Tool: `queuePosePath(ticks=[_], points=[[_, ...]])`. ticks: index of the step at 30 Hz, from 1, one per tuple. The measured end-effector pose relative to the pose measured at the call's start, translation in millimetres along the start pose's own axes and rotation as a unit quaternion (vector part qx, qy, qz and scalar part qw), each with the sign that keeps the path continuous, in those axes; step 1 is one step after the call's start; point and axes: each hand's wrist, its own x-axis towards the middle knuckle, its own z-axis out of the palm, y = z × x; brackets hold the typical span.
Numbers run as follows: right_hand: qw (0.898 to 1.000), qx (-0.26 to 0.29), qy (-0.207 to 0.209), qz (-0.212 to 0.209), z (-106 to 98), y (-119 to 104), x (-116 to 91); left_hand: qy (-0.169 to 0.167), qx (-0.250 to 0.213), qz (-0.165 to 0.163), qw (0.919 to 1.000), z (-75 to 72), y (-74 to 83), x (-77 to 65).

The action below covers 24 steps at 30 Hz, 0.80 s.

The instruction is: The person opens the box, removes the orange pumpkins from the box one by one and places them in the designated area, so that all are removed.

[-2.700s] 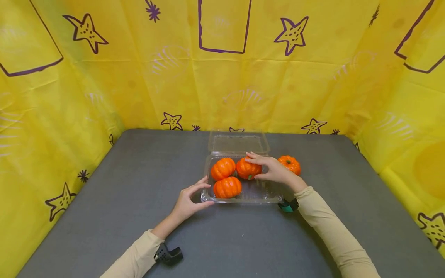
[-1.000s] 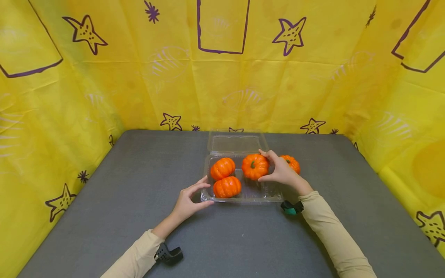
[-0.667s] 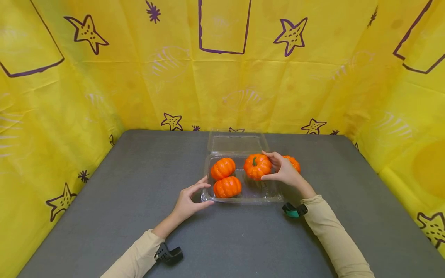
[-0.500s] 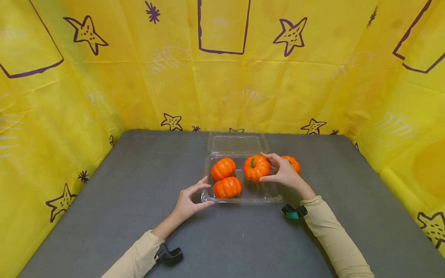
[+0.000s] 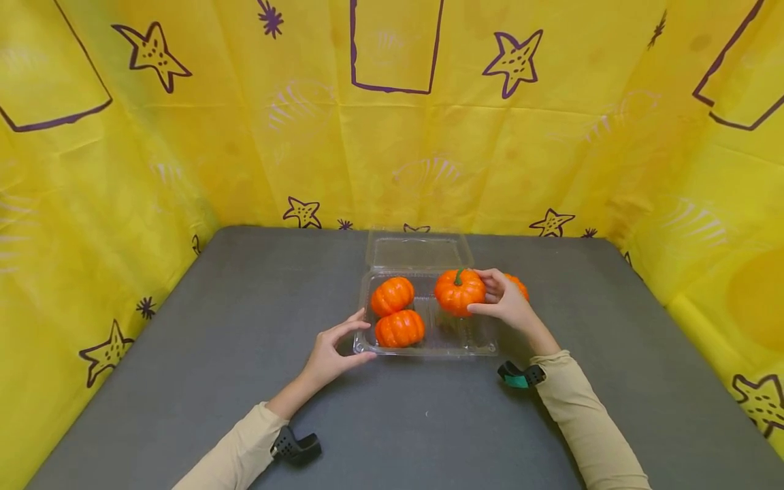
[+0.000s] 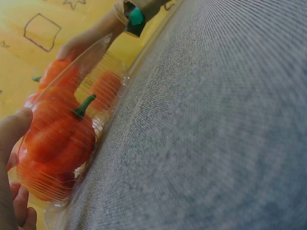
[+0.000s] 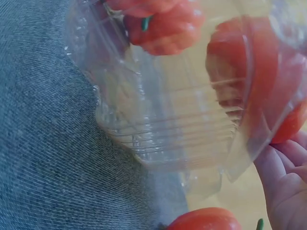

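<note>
In the head view, my right hand [image 5: 511, 306] holds a small orange pumpkin [image 5: 458, 296] with a green stem, over the right half of a clear plastic clamshell container [image 5: 453, 346]. The pumpkin's stem points up and away. My left hand [image 5: 324, 355] grips the container's near left corner, thumb at the front and fingers along the side. Two more pumpkins lie inside on the left, one at the back [image 5: 393, 296] and one in front [image 5: 399, 329]. The right wrist view shows the held pumpkin [image 7: 261, 67] through the clear wall, with my right fingers at its side.
Another orange pumpkin [image 5: 520, 286] sits on the grey table [image 5: 392, 422] right of the container, partly hidden by my right hand. The container's lid [image 5: 420, 252] lies folded back. A yellow patterned cloth [image 5: 392, 150] surrounds the table's back and sides.
My right hand has moved the pumpkin from beside the back-left one to the right and up. Its stem has turned from facing near to facing away. The left hand has stayed in place.
</note>
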Motion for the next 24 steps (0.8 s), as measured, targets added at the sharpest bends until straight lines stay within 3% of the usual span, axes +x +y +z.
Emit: queuePosePath(ticks=[11, 24], points=[[0.999, 0.036, 0.040, -0.005, -7.7, -4.7, -3.1, -0.005, -0.005, 0.006, 1.0000, -0.5, 1.6, 2.7], [0.997, 0.024, 0.075, -0.009, -23.1, -9.3, -6.6, 0.000, 0.017, 0.011, 0.9998, 0.3, 2.6, 2.0]])
